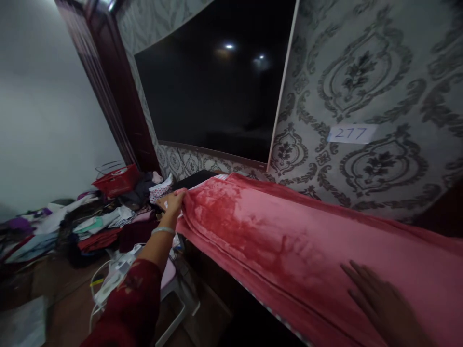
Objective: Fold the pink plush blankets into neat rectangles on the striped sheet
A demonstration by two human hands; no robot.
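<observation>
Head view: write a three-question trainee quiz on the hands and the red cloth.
1. True or false: the left hand has a grip on the far end of the red cloth.
2. How does the right hand meet the cloth? A) flat on top B) bunching it C) apart from it
3. What number is on the paper label on the wall?

Key: 1 true; 2 A; 3 277.
</observation>
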